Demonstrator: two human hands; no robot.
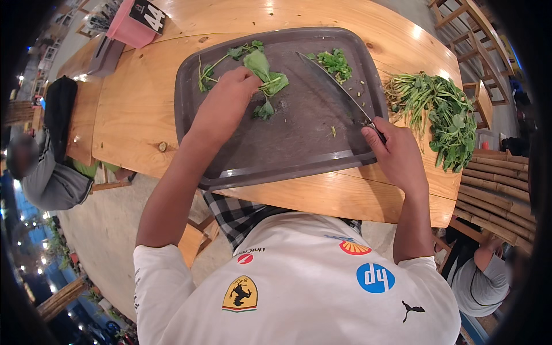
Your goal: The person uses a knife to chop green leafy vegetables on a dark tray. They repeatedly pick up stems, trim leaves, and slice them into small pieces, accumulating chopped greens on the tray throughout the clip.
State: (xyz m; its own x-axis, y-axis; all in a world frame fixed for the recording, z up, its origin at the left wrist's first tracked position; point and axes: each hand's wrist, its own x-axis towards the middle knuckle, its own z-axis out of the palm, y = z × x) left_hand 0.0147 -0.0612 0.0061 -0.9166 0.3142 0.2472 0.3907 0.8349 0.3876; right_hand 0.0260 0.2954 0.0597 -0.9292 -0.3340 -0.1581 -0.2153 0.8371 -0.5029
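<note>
On a dark plastic tray [302,138], my left hand [226,101] has its fingers closed around some leafy green herbs [258,64]. Broad leaves and thin stems stick out past the fingertips. A few stems [207,73] with leaves lie to the left of that hand. My right hand [399,148] grips the handle of a kitchen knife [334,82] at the tray's right side. Its long blade slants up and left over the tray, beside a small heap of chopped greens [335,64]. Small cut bits are scattered near the blade.
A bunch of herbs [448,112] with roots lies right of the tray on the wooden table [138,116]. A pink container [136,23] of utensils and a grey box [105,56] stand back left. One person [58,172] sits at left, another [485,276] at right.
</note>
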